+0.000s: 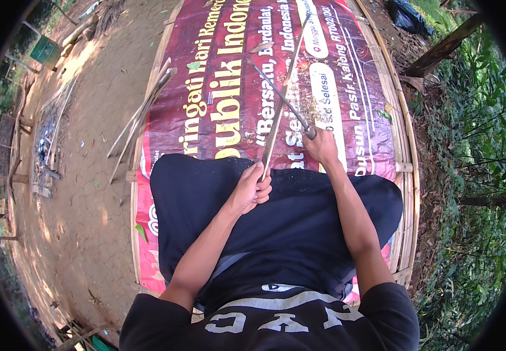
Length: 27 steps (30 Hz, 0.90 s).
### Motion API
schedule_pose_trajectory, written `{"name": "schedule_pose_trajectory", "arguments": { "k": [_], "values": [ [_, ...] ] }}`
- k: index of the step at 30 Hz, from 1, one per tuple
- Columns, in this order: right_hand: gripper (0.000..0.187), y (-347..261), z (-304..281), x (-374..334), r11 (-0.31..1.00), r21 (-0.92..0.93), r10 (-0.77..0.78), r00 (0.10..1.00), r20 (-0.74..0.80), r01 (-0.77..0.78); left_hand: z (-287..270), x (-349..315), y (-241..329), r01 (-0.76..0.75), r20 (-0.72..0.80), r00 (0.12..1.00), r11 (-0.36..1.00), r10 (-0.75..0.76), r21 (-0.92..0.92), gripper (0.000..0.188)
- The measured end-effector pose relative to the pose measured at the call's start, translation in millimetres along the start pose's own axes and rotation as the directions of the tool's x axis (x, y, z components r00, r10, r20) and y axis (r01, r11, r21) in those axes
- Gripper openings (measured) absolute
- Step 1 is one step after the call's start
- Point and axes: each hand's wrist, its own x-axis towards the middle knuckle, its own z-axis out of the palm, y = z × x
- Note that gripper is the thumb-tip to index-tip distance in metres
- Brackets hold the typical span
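Observation:
My left hand (252,189) is closed around the lower end of a long, thin bamboo strip (277,126). The strip slants up and away to the right, toward the far edge of the banner. In my right hand (322,145) is the handle of a long knife (288,104) with a narrow dark blade. That blade points to the far left and crosses the strip; whether the two touch I cannot tell. Both hands are above my lap, which dark cloth (206,181) covers. Small pale shavings lie on the cloth and the banner.
A red printed banner (168,126) covers the bamboo platform (406,193) under me. Several split bamboo strips (142,111) stick out over its left edge. Bare earth (95,175) lies to the left, with a green container (45,51) farther off. A wooden post (446,47) and dense plants stand right.

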Motion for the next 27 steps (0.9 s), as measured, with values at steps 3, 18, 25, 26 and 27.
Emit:
{"name": "schedule_pose_trajectory", "arguments": {
  "k": [3,18,25,26,27],
  "values": [
    [0.024,-17,2,-27,0.993,0.047,-0.113,0.986,0.121,0.108,0,6,4,-0.004,-0.035,0.999,0.999,0.002,-0.048,0.031],
    [0.027,17,-1,12,1.0,0.007,-0.024,1.0,-0.017,0.024,3,0,0,0.017,0.003,1.0,0.996,-0.017,0.092,0.033],
    [0.019,-43,0,-45,0.941,0.085,-0.337,0.926,0.169,0.327,-2,5,5,0.003,-0.064,0.998,0.997,0.002,0.079,0.032],
    [0.018,-48,-1,-45,0.93,0.076,-0.368,0.912,0.182,0.361,-5,4,5,0.002,-0.056,0.998,0.996,0.003,0.084,0.032],
    [0.017,-51,0,-45,0.917,0.068,-0.4,0.896,0.195,0.394,-8,1,4,-0.009,-0.035,0.999,0.995,0.012,0.095,0.034]
  ]
}}
